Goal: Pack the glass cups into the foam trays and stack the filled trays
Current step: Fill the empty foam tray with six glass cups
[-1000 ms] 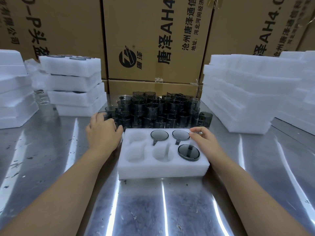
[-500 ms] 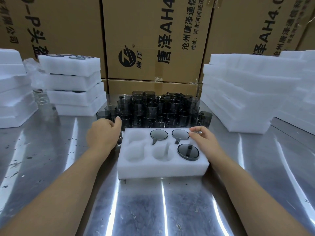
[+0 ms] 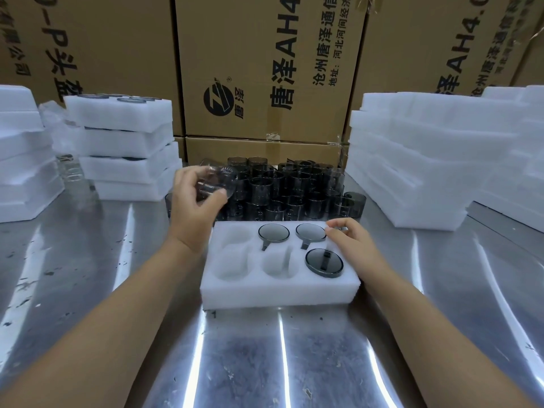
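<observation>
Packing warehouse: printed shipping cartons [image 3: 265, 66] walling the top of frame, foam tray stacks [image 3: 412, 160] both sides, steel worktable [image 3: 279, 348].

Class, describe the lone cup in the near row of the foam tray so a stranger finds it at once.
On the steel table, before the cluster of loose dark cups, lies one white six-pocket foam tray. The cup fills its near right pocket, by the right hand. Unlike the two paler cups behind it, it is darker, with a strip across its face.
</observation>
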